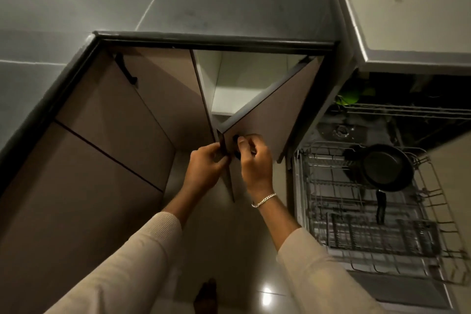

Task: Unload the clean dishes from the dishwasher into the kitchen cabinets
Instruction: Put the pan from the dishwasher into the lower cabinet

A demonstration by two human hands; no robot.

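Dishwasher (433,299) sits open at right of frame, lower rack (318,186) pulled out over the dropped door. In the rack: black frying pan (387,168) toward the upper right, and a dark-handled utensil (380,208) just below it, type unclear. Rest of the rack looks mostly bare. Upper rack (407,112) is further back at right, with a green item (348,98) at its left end, too dark to identify.

Neither hand carries a dish. Both are on the corner cabinet door (275,115) at centre frame. Right hand (254,163), bracelet (263,200) on its wrist, has fingers curled round the dark handle (235,138). Left hand (206,163) pinches the door's free edge just beside it. Two-handed hold is probably there to steady and guide the door, which stands close to the rack. The door is partly swung out, showing a white shelf (237,99) inside, nothing visible on it.

Judgement: this is cabinet access, not transfer. Can't tell whether the door is being opened or closed. The pan is left to unload, so the task is not finished. Risk: the door swinging wide and hitting the rack corner at right.

Grey countertop (178,2) fills the upper left. A second dark handle (126,71) is on the left-hand cabinet front.
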